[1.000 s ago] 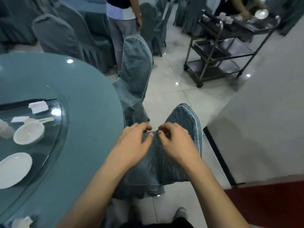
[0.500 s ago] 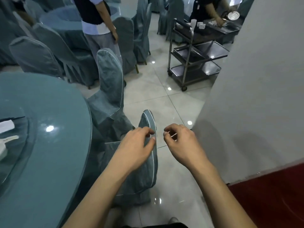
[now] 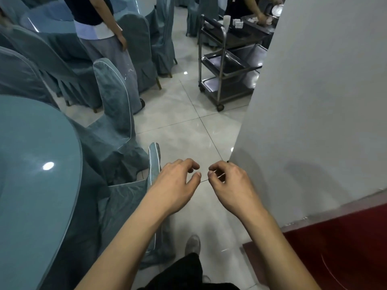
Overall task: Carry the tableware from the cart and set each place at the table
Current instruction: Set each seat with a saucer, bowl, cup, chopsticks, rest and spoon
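Note:
The steel cart (image 3: 222, 59) stands ahead on the far right, half hidden by a grey wall; small white dishes (image 3: 238, 23) sit on its top shelf. The round teal table (image 3: 31, 168) fills the left edge, and no tableware on it is in view. My left hand (image 3: 176, 185) hovers over the floor just right of a covered chair back (image 3: 154, 162), fingers loosely curled and apart, holding nothing. My right hand (image 3: 229, 186) is a short gap to its right, fingers curled in with nothing visible in them.
A second covered chair (image 3: 113, 97) stands at the table ahead. One person (image 3: 104, 38) stands beyond it; another person's arm (image 3: 254, 9) reaches over the cart top. The grey wall (image 3: 314, 101) and a red surface (image 3: 345, 248) close the right side. Tiled floor leads to the cart.
Both hands have let go of the chair back and moved off it to the right. The view has swung from the table toward the cart, and the plates have left the frame.

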### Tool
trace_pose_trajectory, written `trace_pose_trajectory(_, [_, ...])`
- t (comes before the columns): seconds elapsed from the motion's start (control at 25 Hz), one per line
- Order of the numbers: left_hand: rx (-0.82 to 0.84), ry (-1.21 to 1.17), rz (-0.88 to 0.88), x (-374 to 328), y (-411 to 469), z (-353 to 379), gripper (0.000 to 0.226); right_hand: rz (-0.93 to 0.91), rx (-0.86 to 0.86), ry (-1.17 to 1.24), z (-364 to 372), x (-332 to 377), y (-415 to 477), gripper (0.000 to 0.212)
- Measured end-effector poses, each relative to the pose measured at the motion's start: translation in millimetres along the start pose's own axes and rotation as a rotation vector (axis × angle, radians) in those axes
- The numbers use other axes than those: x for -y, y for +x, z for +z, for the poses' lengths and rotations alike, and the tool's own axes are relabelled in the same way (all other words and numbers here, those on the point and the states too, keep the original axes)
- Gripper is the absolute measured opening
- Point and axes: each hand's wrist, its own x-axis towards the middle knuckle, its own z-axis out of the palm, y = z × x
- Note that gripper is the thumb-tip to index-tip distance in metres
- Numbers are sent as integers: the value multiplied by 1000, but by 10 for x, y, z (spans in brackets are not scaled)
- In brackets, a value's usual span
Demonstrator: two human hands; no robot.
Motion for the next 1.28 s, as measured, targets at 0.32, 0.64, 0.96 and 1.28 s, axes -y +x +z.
trace_pose_trajectory(0.32, [-68,-52,-120,302,715,-55,34,-90,120,-51,156,113,967,22])
trace_pose_trajectory(0.64, [-207,-120,-418,937,1199,-459,33,-312,348,-123,705,822,2099,20])
trace_pose_trajectory(0.96, [-385,-133,-712,1400,1039,-836,30,-601,568,-116,1345,1521,2583,14])
trace_pose_trajectory(1.28, [-554,-149,-990,1480,1261,-957,30,-857,836,-152,1761,1929,3153,19])
